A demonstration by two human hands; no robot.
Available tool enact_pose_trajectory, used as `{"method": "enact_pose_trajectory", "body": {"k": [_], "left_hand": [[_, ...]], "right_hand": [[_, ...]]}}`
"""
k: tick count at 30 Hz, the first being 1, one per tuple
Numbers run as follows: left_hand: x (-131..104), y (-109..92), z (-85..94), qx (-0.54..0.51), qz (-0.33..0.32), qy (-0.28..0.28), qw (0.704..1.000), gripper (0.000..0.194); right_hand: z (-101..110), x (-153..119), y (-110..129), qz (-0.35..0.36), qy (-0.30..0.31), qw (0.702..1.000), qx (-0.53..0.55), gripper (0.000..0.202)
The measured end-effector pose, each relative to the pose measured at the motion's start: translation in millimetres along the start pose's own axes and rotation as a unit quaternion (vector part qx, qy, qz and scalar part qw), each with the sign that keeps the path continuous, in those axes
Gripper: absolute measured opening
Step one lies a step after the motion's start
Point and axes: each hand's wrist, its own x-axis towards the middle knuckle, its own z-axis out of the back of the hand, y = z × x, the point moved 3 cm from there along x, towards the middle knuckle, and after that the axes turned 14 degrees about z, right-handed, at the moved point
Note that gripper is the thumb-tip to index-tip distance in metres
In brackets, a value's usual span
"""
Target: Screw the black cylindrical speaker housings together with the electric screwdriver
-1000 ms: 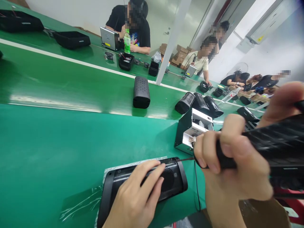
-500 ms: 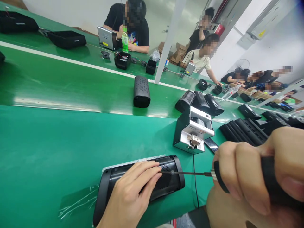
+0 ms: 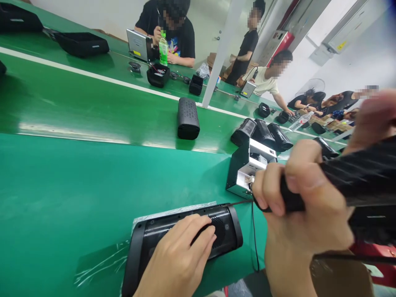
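Note:
A black speaker housing [image 3: 229, 225] with a perforated grille lies slanted on the green mat. My left hand [image 3: 179, 245] rests across its middle, fingers curled and pressed against it. My right hand [image 3: 309, 198] is wrapped round a thick black electric screwdriver [image 3: 368, 173], blurred by motion. Its thin bit [image 3: 241, 202] points left, the tip by the speaker's upper right edge; whether it touches cannot be made out. Beyond the bit stands a silver-and-black screw feeder [image 3: 237, 173], partly hidden by my right fingers.
Clear film [image 3: 102, 264] lies beside the housing's left end. A black cable [image 3: 255, 243] runs down from the feeder. A black textured case [image 3: 188, 119] and several glossy housings [image 3: 262, 134] stand farther back. Across the bench, people [image 3: 173, 33] sit near a green bottle [image 3: 163, 51].
My right hand has moved up and left with the screwdriver. Its bit has shifted from my left fingertips at the grille to the housing's upper right edge. The left hand stays on the housing.

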Motion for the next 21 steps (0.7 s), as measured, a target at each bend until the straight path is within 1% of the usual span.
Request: {"method": "enact_pose_trajectory", "body": {"k": [1, 3, 4, 6, 7, 9, 10, 13, 16, 21], "left_hand": [[0, 0, -0.8, 0.008, -0.008, 0.0, 1.0, 0.024], [-2, -1, -1.6, 0.023, -0.018, 0.003, 1.0, 0.028], [-3, -1, -1.8, 0.029, -0.022, 0.005, 0.999, 0.03], [-6, 0, -1.7, 0.04, -0.03, 0.006, 0.999, 0.032], [-8, 0, -1.7, 0.045, -0.033, 0.006, 0.998, 0.032], [-9, 1, -1.9, 0.048, -0.037, 0.006, 0.998, 0.032], [-10, 1, -2.1, 0.048, -0.037, 0.007, 0.998, 0.032], [-11, 2, -3.1, 0.044, -0.038, 0.01, 0.998, 0.029], [-12, 3, -4.3, 0.048, -0.035, 0.012, 0.998, 0.027], [-11, 7, -6.0, 0.037, -0.036, 0.012, 0.999, 0.028]], "right_hand": [[-5, -1, -4, 0.01, -0.007, 1.0, 0.017, 0.031], [-11, -4, -10, 0.018, -0.005, 1.0, 0.024, 0.021], [-12, -5, -11, 0.015, 0.004, 1.0, 0.014, 0.021], [-12, -5, -12, 0.008, 0.015, 1.0, -0.004, 0.028], [-12, -5, -12, 0.003, 0.017, 1.0, -0.008, 0.026], [-13, -5, -12, 0.005, 0.016, 1.0, 0.004, 0.016], [-13, -5, -11, 0.008, 0.014, 1.0, 0.017, 0.016], [-15, -7, -12, 0.011, 0.007, 0.998, 0.054, 0.031], [-16, -11, -17, 0.006, 0.01, 0.998, 0.06, 0.037], [-17, -34, -41, -0.005, 0.064, 0.998, 0.0, 0.041]]}}
